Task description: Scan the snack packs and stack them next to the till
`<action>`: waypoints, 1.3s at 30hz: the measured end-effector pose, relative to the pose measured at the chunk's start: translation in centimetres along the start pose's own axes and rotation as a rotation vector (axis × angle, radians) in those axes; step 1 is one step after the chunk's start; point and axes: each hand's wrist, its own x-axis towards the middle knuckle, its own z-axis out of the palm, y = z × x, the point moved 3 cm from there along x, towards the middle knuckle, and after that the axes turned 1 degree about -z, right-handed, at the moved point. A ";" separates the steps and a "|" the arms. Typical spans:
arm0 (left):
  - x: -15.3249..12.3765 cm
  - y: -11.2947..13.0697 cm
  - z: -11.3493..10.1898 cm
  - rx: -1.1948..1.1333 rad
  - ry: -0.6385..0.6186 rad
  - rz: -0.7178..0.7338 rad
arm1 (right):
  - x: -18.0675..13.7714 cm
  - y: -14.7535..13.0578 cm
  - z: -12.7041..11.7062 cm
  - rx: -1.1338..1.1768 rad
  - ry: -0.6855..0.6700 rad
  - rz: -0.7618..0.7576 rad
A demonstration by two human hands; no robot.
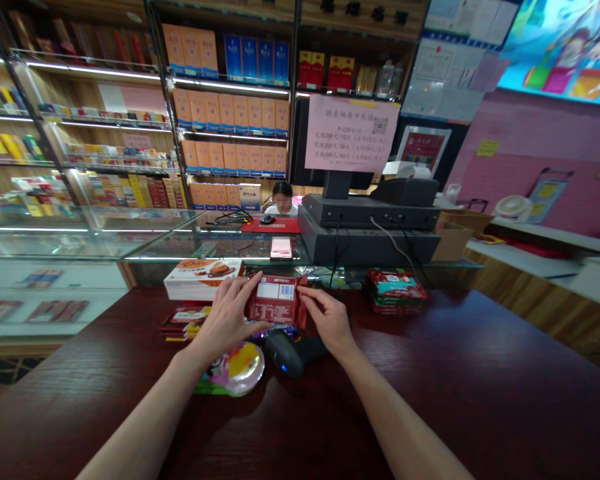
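Observation:
Between my two hands is a red snack packet (276, 311), its white barcode label facing me. My left hand (229, 310) grips its left side, thumb along the lower edge and fingers at the top. On the right edge, my right hand (330, 320) pinches the crimped end. A black barcode scanner (286, 353) with a small blue light lies on the table below the packet. Left of it is a round colourful package (240, 368) in shiny plastic. Behind my left hand are a white-and-orange box (200, 279) and several flat packets (183, 323), partly hidden.
A stack of red and green packets (396, 289) sits at the right on the dark wooden table (455, 400). Beyond the table are a glass counter (180, 240), a cash register with a monitor (365, 227), and a person (283, 200). Shelves of boxes line the back.

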 end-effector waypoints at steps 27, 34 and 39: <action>-0.2 0.6 -0.8 0.285 0.135 -0.024 | -0.3 -0.8 1.0 -0.010 -0.158 -0.129; -0.2 0.6 -0.6 0.249 0.055 0.038 | -0.4 -0.2 1.0 0.005 -0.175 -0.102; -0.3 0.1 -0.8 0.241 0.081 0.023 | -0.2 0.0 0.5 0.008 -0.186 -0.075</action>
